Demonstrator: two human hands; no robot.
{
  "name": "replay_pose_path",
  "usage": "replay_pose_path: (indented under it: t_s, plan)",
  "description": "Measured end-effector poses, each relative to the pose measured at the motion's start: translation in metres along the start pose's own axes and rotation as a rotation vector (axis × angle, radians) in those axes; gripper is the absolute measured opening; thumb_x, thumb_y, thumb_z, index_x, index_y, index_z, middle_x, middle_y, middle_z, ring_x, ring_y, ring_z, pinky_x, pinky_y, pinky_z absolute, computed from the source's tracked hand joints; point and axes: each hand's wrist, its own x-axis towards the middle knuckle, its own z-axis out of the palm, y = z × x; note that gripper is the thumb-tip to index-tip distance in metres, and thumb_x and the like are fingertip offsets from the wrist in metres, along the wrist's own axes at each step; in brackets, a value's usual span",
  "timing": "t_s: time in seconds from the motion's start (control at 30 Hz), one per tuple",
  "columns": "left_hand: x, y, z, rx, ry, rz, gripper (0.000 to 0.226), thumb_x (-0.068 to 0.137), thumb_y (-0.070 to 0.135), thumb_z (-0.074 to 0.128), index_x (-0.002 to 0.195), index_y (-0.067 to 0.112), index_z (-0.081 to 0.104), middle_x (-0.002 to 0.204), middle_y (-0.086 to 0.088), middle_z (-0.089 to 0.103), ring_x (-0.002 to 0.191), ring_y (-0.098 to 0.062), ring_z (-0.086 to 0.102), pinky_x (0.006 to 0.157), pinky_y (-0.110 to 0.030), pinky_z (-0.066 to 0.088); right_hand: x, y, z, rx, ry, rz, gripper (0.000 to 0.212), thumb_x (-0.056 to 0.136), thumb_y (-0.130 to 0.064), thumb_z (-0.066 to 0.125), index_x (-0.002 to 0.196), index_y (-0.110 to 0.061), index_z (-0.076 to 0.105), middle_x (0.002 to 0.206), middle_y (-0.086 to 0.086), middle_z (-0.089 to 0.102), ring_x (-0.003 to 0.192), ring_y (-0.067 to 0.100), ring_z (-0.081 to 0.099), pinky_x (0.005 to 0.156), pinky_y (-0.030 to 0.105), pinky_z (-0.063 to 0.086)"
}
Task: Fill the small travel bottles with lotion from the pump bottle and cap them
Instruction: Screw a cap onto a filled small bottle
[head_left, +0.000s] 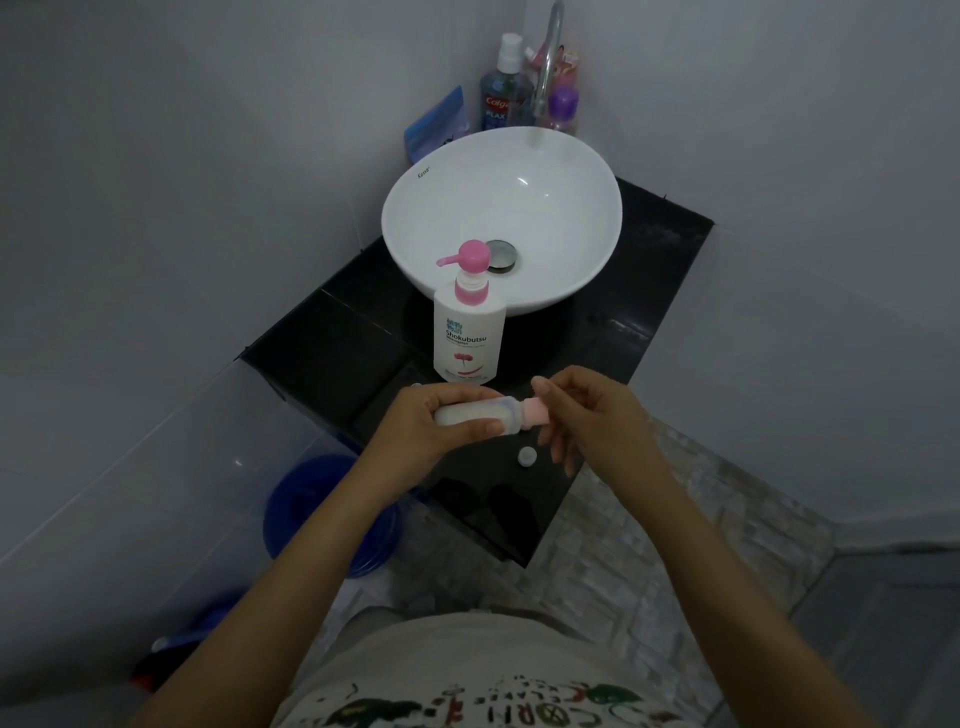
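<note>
Small translucent white travel bottle (470, 414): held level above the black tiled counter (332, 358), long axis left to right, pink cap (536, 412) pointing right. Left hand (441, 421): grip wrapped round the body. Right hand (582, 415): grip pinching the cap, so likely twisting. White pump bottle with pink head (469, 332): upright just behind. Loose white cap (527, 455): on counter below. Front edge near; open room rightward.

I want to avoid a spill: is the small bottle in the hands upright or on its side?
On its side: the small translucent bottle lies level in the left hand, pink cap toward the right hand.
</note>
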Motion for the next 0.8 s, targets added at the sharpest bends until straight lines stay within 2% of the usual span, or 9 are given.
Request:
replay_pose_path:
  t_s: [0.07, 0.17, 0.27, 0.43, 0.5, 0.57, 0.63, 0.7, 0.8]
  plan:
    - [0.0, 0.001, -0.001, -0.022, 0.008, -0.006, 0.025, 0.076, 0.014, 0.071, 0.094, 0.031, 0.067, 0.095, 0.012, 0.067, 0.085, 0.007, 0.062, 0.068, -0.007, 0.049, -0.001, -0.002, 0.0, -0.005, -0.019, -0.012, 0.025, 0.089, -0.03, 0.057, 0.089, -0.006, 0.064, 0.066, 0.016, 0.065, 0.043, 0.014, 0.054, 0.034, 0.022, 0.043]
    - [0.0, 0.002, -0.003, -0.066, 0.02, -0.018, 0.025, 0.076, 0.012, 0.07, 0.095, 0.028, 0.067, 0.095, 0.011, 0.067, 0.085, 0.007, 0.063, 0.068, -0.008, 0.049, -0.002, -0.004, -0.005, 0.045, -0.083, -0.018, 0.018, 0.085, -0.021, 0.063, 0.096, -0.007, 0.063, 0.075, 0.02, 0.068, 0.051, 0.017, 0.058, 0.036, 0.023, 0.044]
    - [0.001, 0.002, -0.005, -0.077, 0.016, -0.02, 0.025, 0.076, 0.012, 0.071, 0.097, 0.025, 0.068, 0.097, 0.009, 0.068, 0.086, 0.005, 0.064, 0.07, -0.009, 0.05, -0.001, -0.004, -0.004, 0.016, -0.077, -0.018, 0.018, 0.085, -0.023, 0.064, 0.091, -0.007, 0.063, 0.07, 0.016, 0.069, 0.048, 0.017, 0.058, 0.036, 0.022, 0.041]
    - [-0.001, 0.002, -0.002, -0.077, 0.002, -0.01, 0.025, 0.075, 0.011, 0.072, 0.093, 0.029, 0.068, 0.092, 0.011, 0.069, 0.084, 0.005, 0.064, 0.069, -0.009, 0.05, 0.0, -0.004, 0.002, -0.202, 0.028, -0.009, 0.046, 0.087, -0.044, 0.054, 0.07, -0.003, 0.063, 0.05, 0.011, 0.061, 0.033, 0.012, 0.049, 0.038, 0.018, 0.041]
    - [-0.001, 0.003, -0.002, -0.065, -0.008, -0.004, 0.026, 0.075, 0.01, 0.071, 0.093, 0.029, 0.068, 0.09, 0.013, 0.069, 0.083, 0.006, 0.064, 0.069, -0.008, 0.049, -0.001, -0.004, 0.004, -0.254, 0.02, 0.017, 0.059, 0.085, -0.055, 0.046, 0.069, -0.001, 0.064, 0.048, 0.011, 0.059, 0.034, 0.012, 0.048, 0.04, 0.019, 0.043]
    - [-0.002, 0.003, -0.002, -0.073, -0.007, -0.006, 0.025, 0.075, 0.01, 0.071, 0.092, 0.029, 0.068, 0.086, 0.015, 0.07, 0.083, 0.005, 0.064, 0.07, -0.009, 0.05, -0.002, -0.005, 0.003, -0.278, 0.003, 0.016, 0.063, 0.08, -0.063, 0.039, 0.073, -0.005, 0.063, 0.052, 0.009, 0.06, 0.036, 0.009, 0.05, 0.043, 0.019, 0.045]
    - [-0.001, 0.003, -0.004, -0.092, 0.0, -0.018, 0.025, 0.076, 0.01, 0.071, 0.092, 0.029, 0.069, 0.086, 0.015, 0.071, 0.083, 0.005, 0.064, 0.069, -0.009, 0.05, -0.002, -0.006, -0.004, -0.24, -0.058, -0.014, 0.048, 0.084, -0.056, 0.043, 0.084, -0.012, 0.063, 0.064, 0.01, 0.065, 0.045, 0.008, 0.056, 0.046, 0.02, 0.046]
    - [-0.002, 0.002, -0.005, -0.106, 0.003, -0.031, 0.024, 0.076, 0.01, 0.071, 0.094, 0.027, 0.069, 0.09, 0.011, 0.07, 0.083, 0.004, 0.064, 0.069, -0.009, 0.051, -0.002, -0.006, -0.012, -0.175, -0.158, -0.071, 0.024, 0.088, -0.038, 0.053, 0.096, -0.017, 0.061, 0.077, 0.009, 0.069, 0.057, 0.013, 0.062, 0.047, 0.021, 0.046]
    - [-0.001, 0.001, -0.004, -0.093, -0.001, -0.036, 0.024, 0.076, 0.012, 0.071, 0.096, 0.026, 0.069, 0.095, 0.008, 0.07, 0.085, 0.002, 0.064, 0.071, -0.011, 0.051, -0.002, -0.003, -0.015, -0.151, -0.174, -0.125, 0.013, 0.087, -0.023, 0.06, 0.097, -0.014, 0.063, 0.077, 0.009, 0.069, 0.057, 0.016, 0.062, 0.044, 0.023, 0.045]
